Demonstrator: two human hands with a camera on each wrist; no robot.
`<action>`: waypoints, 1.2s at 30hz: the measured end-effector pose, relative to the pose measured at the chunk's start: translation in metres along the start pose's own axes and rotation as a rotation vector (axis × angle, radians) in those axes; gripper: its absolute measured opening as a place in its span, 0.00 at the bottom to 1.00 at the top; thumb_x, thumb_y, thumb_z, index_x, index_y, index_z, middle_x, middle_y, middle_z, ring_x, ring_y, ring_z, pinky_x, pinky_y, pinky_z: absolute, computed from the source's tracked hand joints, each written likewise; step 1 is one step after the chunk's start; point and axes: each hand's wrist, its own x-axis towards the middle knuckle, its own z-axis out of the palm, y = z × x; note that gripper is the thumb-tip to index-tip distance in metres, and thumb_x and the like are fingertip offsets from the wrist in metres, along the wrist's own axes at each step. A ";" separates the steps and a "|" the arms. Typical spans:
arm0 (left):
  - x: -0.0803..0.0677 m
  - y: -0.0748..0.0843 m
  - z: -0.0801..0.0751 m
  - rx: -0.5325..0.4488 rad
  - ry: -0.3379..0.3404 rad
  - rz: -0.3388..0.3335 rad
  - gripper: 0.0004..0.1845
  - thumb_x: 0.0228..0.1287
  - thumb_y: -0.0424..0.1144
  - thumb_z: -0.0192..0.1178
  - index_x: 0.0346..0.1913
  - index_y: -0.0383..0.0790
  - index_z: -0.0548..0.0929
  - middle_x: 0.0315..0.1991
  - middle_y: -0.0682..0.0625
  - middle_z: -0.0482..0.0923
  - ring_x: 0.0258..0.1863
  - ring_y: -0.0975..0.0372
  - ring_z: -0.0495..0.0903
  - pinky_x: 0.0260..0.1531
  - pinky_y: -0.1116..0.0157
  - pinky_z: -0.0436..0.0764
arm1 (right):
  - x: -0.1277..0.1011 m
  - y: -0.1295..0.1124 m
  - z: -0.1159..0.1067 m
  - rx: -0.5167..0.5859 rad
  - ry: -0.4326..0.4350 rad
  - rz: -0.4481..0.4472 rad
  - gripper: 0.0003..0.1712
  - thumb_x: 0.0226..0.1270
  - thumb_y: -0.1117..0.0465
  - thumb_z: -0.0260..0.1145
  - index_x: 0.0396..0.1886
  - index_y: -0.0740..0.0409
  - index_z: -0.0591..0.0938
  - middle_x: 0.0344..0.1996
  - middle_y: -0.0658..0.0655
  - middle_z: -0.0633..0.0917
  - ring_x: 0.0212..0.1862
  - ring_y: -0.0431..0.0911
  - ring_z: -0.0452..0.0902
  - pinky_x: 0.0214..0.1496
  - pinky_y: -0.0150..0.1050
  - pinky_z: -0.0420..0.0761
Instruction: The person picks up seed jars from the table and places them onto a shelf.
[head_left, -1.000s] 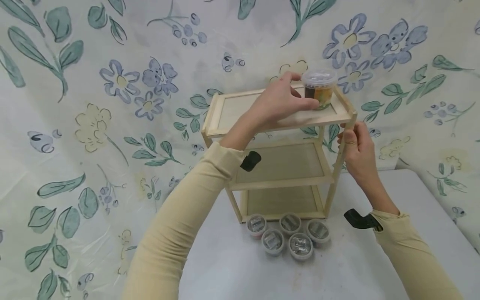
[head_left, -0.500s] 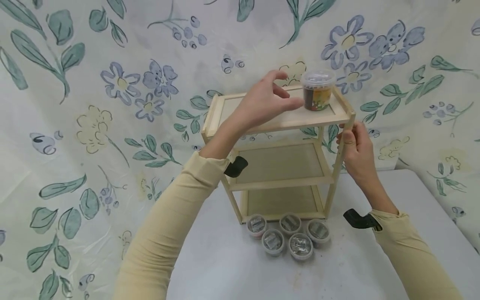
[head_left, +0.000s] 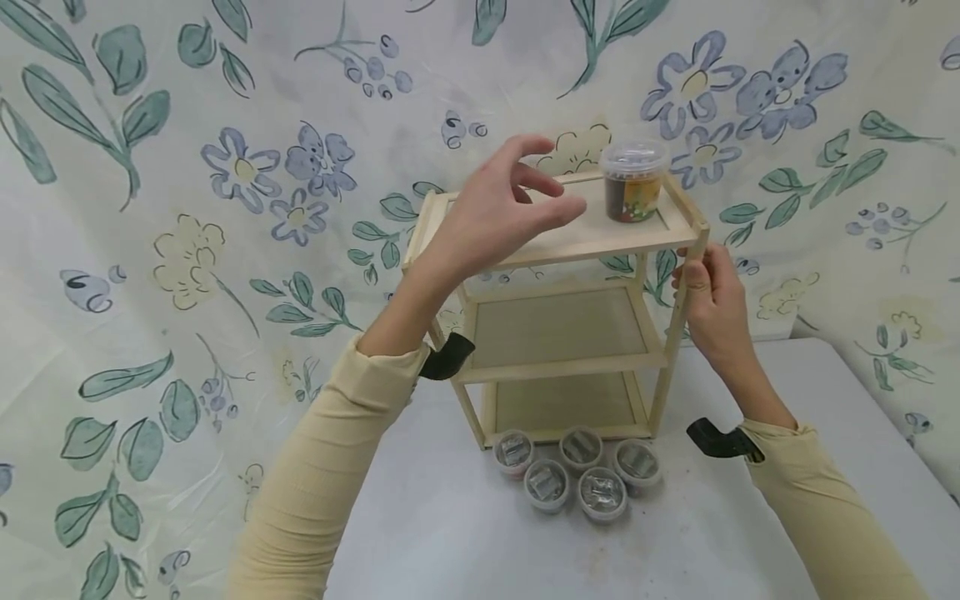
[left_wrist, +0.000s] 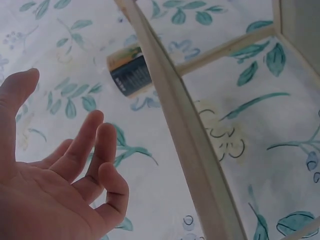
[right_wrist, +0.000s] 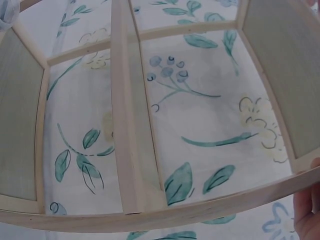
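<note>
A clear-lidded plastic tub [head_left: 633, 183] with a dark and orange label stands at the right end of the top shelf of a small wooden three-tier rack [head_left: 562, 364]. My left hand [head_left: 502, 204] hovers over the top shelf, left of the tub, fingers spread and holding nothing. The left wrist view shows that hand [left_wrist: 65, 185] with its palm bare and the tub [left_wrist: 129, 70] beyond the shelf edge. My right hand [head_left: 716, 304] grips the rack's right front post just under the top shelf. In the right wrist view only its fingers [right_wrist: 306, 212] show at the post.
Several small round lidded tubs [head_left: 602, 493] stand grouped on the white table [head_left: 480, 542] in front of the rack's bottom shelf. A floral cloth [head_left: 300, 100] hangs close behind the rack.
My left hand has let go of the tub on the top shelf and drawn back to the left. The tub stays put, and my right hand keeps its hold on the post.
</note>
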 end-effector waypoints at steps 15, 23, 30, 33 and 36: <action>-0.040 -0.028 0.020 -0.066 -0.066 0.099 0.33 0.62 0.47 0.67 0.68 0.46 0.69 0.50 0.54 0.83 0.41 0.63 0.78 0.38 0.62 0.78 | 0.000 0.003 -0.001 0.010 0.008 0.001 0.23 0.79 0.55 0.48 0.58 0.72 0.70 0.36 0.38 0.75 0.40 0.36 0.74 0.44 0.30 0.72; -0.068 -0.053 0.044 -0.024 -0.114 0.119 0.31 0.63 0.46 0.67 0.68 0.48 0.71 0.53 0.55 0.81 0.42 0.62 0.79 0.33 0.63 0.79 | 0.000 0.004 -0.002 0.014 0.019 -0.017 0.23 0.80 0.55 0.48 0.57 0.74 0.70 0.38 0.38 0.75 0.40 0.36 0.74 0.43 0.28 0.73; -0.090 -0.086 0.060 -0.124 -0.093 0.034 0.30 0.63 0.47 0.67 0.67 0.50 0.71 0.56 0.57 0.79 0.43 0.65 0.78 0.39 0.62 0.79 | 0.000 0.003 -0.001 0.013 0.023 -0.027 0.22 0.80 0.55 0.48 0.58 0.70 0.71 0.41 0.36 0.75 0.41 0.37 0.75 0.44 0.29 0.73; -0.100 -0.104 0.068 -0.171 -0.083 -0.037 0.30 0.63 0.49 0.66 0.67 0.52 0.71 0.57 0.58 0.78 0.43 0.65 0.79 0.42 0.61 0.78 | 0.000 0.003 0.001 0.017 0.017 -0.032 0.22 0.80 0.55 0.48 0.58 0.70 0.71 0.42 0.37 0.75 0.41 0.36 0.75 0.44 0.29 0.72; -0.109 -0.120 0.076 -0.219 -0.077 -0.088 0.30 0.63 0.49 0.67 0.67 0.51 0.71 0.59 0.54 0.78 0.44 0.64 0.79 0.44 0.58 0.77 | 0.001 0.003 0.002 0.026 0.016 -0.042 0.23 0.80 0.55 0.48 0.57 0.72 0.70 0.42 0.36 0.75 0.41 0.37 0.75 0.44 0.29 0.72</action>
